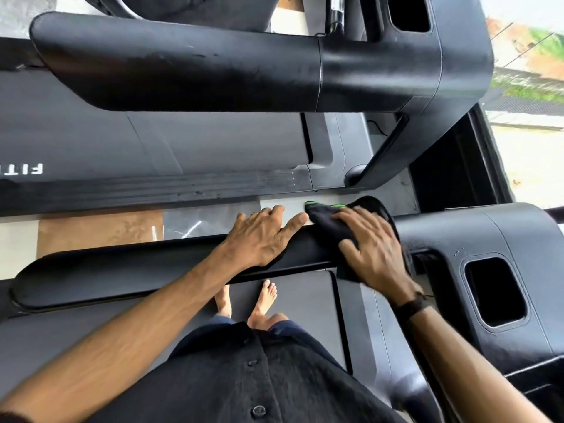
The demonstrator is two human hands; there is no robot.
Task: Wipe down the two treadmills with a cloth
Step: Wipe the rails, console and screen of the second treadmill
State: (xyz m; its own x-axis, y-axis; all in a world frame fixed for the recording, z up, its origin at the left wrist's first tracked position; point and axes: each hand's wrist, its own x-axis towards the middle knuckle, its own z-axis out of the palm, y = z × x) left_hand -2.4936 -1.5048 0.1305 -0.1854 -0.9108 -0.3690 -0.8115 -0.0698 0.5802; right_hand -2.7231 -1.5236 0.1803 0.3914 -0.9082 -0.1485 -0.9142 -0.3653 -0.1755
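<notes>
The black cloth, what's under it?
The black cloth lies draped over the near treadmill's handrail, pressed down by the right hand. The rail surface directly beneath it is covered, so its condition there cannot be seen.

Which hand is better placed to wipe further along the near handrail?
Right. The right hand already presses the cloth flat on the handrail. The left hand only rests bare on the rail beside it, holding nothing.
</notes>
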